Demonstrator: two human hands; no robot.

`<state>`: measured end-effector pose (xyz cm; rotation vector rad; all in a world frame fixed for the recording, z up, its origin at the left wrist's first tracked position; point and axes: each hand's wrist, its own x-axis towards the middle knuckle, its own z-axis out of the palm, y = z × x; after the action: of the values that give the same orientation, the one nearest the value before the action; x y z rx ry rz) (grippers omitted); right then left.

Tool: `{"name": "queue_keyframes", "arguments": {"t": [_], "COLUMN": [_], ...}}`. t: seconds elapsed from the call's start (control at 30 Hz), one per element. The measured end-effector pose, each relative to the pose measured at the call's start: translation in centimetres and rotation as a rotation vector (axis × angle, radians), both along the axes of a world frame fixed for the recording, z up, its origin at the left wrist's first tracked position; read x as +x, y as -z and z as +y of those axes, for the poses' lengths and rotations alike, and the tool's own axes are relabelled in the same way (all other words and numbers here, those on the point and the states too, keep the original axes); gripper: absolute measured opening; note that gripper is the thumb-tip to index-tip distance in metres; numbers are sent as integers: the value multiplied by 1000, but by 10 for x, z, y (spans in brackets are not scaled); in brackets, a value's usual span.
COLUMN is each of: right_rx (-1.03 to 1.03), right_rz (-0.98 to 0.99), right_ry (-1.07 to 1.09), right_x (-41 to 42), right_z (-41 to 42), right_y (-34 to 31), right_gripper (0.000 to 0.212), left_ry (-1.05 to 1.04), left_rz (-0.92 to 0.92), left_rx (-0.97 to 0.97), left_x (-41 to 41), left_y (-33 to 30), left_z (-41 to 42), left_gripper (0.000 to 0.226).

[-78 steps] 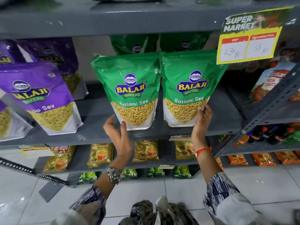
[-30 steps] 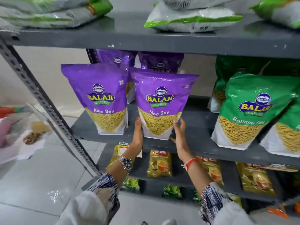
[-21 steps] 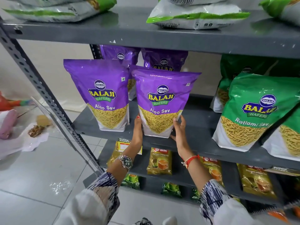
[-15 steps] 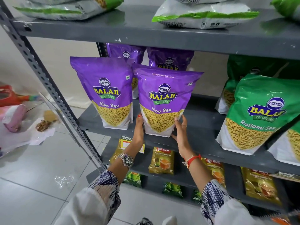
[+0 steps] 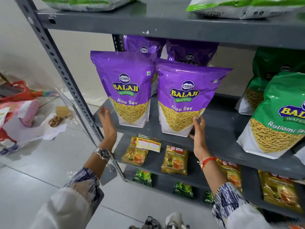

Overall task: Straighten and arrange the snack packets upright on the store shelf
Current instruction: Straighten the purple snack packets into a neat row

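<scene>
Two purple Aloo Sev packets stand upright at the front of the grey middle shelf (image 5: 219, 141): a left packet (image 5: 127, 86) and a right packet (image 5: 186, 96). Two more purple packets (image 5: 191, 52) stand behind them. My left hand (image 5: 107, 124) hovers open just left of the left packet, apart from it. My right hand (image 5: 198, 131) rests flat against the lower right corner of the right packet, fingers spread. Green Ratlami Sev packets (image 5: 280, 113) stand to the right on the same shelf.
A slotted grey upright post (image 5: 66, 76) runs diagonally at the left. Flat green-and-white bags (image 5: 244, 7) lie on the shelf above. Tea packets (image 5: 176, 160) and a yellow price tag (image 5: 149, 142) sit on lower shelves. Bags and scraps (image 5: 18, 113) litter the floor at left.
My left hand has left the right purple packet and moved left past the other purple packet. My right hand stays at the right packet's lower right corner. The camera moved closer.
</scene>
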<state>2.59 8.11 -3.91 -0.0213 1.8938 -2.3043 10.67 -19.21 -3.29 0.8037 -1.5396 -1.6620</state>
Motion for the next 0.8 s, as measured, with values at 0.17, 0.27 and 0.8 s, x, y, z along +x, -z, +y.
{"name": "queue_keyframes", "arguments": {"t": [0.17, 0.27, 0.8], "right_rx": [20, 27, 42], "right_rz": [13, 13, 7], "right_ry": [41, 41, 13], "right_x": [2, 3, 9], "right_z": [-5, -7, -16], "right_y": [1, 0, -6], "right_gripper": [48, 47, 45], "left_ry": [294, 276, 266], "left_rz": [-24, 24, 64], "left_rx": [69, 63, 73], "left_x": [-21, -24, -26], "left_y": [14, 19, 18], "left_z": [-18, -13, -14], "left_gripper": [76, 65, 47]}}
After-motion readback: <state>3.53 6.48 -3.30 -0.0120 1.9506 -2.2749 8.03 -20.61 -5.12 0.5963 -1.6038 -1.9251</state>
